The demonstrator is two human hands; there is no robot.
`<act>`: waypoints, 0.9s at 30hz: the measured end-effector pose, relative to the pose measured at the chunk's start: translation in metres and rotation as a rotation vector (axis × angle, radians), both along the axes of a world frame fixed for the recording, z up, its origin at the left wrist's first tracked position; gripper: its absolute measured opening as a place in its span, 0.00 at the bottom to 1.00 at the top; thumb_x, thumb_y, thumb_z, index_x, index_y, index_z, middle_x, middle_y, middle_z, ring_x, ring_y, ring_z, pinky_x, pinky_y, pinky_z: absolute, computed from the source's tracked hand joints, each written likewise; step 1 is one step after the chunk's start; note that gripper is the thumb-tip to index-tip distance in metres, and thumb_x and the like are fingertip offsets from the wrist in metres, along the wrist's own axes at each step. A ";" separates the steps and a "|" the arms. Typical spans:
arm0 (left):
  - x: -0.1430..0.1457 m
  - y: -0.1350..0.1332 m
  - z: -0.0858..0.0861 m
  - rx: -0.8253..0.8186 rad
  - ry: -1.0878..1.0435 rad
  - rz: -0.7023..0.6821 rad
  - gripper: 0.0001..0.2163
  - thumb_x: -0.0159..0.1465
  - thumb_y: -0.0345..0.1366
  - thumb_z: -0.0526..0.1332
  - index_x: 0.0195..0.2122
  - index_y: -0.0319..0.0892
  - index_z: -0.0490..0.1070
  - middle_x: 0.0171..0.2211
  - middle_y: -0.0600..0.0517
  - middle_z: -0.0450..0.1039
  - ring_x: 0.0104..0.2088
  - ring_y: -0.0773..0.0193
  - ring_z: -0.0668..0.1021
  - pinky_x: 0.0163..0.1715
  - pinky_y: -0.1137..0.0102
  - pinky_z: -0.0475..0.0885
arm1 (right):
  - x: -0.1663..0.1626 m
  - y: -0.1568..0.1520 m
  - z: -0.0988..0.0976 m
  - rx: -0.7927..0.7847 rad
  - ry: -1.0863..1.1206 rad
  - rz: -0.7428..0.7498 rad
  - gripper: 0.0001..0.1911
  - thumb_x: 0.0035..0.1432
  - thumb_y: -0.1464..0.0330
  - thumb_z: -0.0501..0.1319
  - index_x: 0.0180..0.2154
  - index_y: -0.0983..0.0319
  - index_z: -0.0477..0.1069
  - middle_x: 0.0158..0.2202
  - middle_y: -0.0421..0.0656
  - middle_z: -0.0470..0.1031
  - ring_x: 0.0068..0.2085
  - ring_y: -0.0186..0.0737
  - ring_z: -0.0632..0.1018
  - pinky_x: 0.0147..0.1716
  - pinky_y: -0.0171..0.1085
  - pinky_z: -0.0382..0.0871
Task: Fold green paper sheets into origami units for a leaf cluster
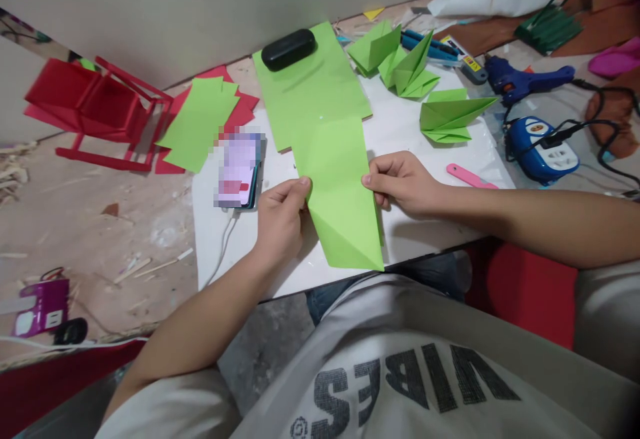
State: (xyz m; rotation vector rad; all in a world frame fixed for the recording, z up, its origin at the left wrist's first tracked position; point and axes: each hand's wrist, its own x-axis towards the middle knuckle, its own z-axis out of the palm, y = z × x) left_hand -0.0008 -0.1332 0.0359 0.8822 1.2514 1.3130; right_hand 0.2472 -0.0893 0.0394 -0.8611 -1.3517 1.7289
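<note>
A folded strip of green paper (343,192) lies on the white board (400,139), ending in a point toward me. My left hand (283,216) pinches its left edge. On the right edge my right hand (403,182) does the same, thumb on top. Behind it lies a flat green sheet (313,86) with a black case (289,48) on it.
Several folded green paper shapes (400,62) sit at the back right. A phone (240,169) lies left of the strip, a pink cutter (470,176) right. A blue glue gun (525,79), a blue power strip (543,149), green and red sheets (200,122) and a red paper chair (95,109) surround the board.
</note>
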 end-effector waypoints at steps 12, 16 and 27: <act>-0.004 0.005 0.008 0.039 0.077 -0.064 0.31 0.50 0.65 0.91 0.24 0.43 0.82 0.22 0.54 0.75 0.22 0.70 0.73 0.23 0.73 0.70 | 0.001 0.003 0.001 0.066 0.012 -0.053 0.36 0.58 0.40 0.85 0.25 0.59 0.72 0.19 0.37 0.75 0.19 0.29 0.71 0.18 0.30 0.63; -0.005 0.005 0.010 0.038 -0.001 -0.067 0.30 0.53 0.66 0.89 0.27 0.45 0.83 0.22 0.55 0.75 0.21 0.68 0.73 0.21 0.70 0.71 | 0.002 0.003 -0.003 0.086 -0.023 -0.076 0.37 0.59 0.37 0.83 0.27 0.59 0.72 0.21 0.37 0.76 0.20 0.29 0.72 0.18 0.30 0.64; -0.018 0.008 -0.005 0.165 0.234 0.012 0.27 0.61 0.64 0.85 0.29 0.45 0.85 0.23 0.55 0.74 0.24 0.68 0.72 0.25 0.71 0.69 | 0.001 0.006 -0.008 0.074 -0.070 -0.128 0.42 0.53 0.27 0.79 0.30 0.59 0.73 0.23 0.37 0.77 0.20 0.29 0.73 0.16 0.29 0.65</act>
